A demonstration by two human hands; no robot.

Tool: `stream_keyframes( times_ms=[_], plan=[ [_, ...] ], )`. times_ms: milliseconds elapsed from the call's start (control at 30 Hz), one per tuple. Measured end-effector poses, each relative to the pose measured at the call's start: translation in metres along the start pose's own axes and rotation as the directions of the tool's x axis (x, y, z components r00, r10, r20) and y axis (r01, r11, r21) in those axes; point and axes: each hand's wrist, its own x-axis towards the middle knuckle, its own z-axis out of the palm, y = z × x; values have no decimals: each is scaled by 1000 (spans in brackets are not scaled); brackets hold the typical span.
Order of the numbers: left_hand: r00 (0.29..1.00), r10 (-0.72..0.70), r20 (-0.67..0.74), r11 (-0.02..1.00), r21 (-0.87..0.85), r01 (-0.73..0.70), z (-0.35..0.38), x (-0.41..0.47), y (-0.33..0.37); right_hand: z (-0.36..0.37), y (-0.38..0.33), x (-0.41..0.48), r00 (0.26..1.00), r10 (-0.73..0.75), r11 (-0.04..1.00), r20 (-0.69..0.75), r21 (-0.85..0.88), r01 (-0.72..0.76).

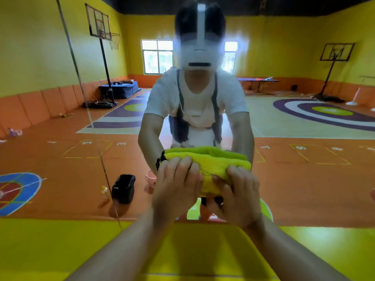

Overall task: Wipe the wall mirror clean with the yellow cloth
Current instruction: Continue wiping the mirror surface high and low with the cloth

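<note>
Both of my hands are on the yellow cloth (215, 162), which is bunched into a thick roll and held up to the wall mirror (304, 122) low down, a little above its bottom edge and about midway along it. The roll's long axis runs left to right, level with that bottom edge. My left hand (176, 183) has its fingers curled over the top of the roll near its left half. My right hand (237, 191) closes round the right end, thumb side underneath. Neither hand has any slack in it, and nothing else is held.

The cloth's reflection meets it along the upper fold, so I judge it is against the glass, though I cannot see the contact itself.

Almost all of the mirror lies above the roll and out to either side, so the next stroke should go upward or sideways, not down. With the roll lying crosswise, an upward push would sweep the widest band. My left hand is the nearer one to the seam (81, 86) in the glass.
</note>
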Motion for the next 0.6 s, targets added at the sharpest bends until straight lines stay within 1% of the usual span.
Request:
stream_keyframes(
  times_ms=[100,167,300,400,533,600],
  plan=[
    [1000,-2,17,1000,-13,2,5,-21,4,9,-4,-22,1000,-5,999,-14,-43,5],
    [999,-14,30,999,-38,16,8,-38,8,13,-8,-35,1000,1,999,-8,-33,-2],
    [996,-23,82,996,-86,30,11,-89,20,12,-23,-80,997,-29,1000,66,3,29],
    [989,12,145,994,-108,3,14,-130,29,14,-31,-115,992,-55,998,112,20,53],
    [976,47,214,992,-127,-20,19,-172,35,20,-45,-156,989,-19,999,148,35,14],
    [967,85,242,991,-119,-57,18,-192,37,21,-54,-178,985,-2,998,174,59,-8]
  ],
)
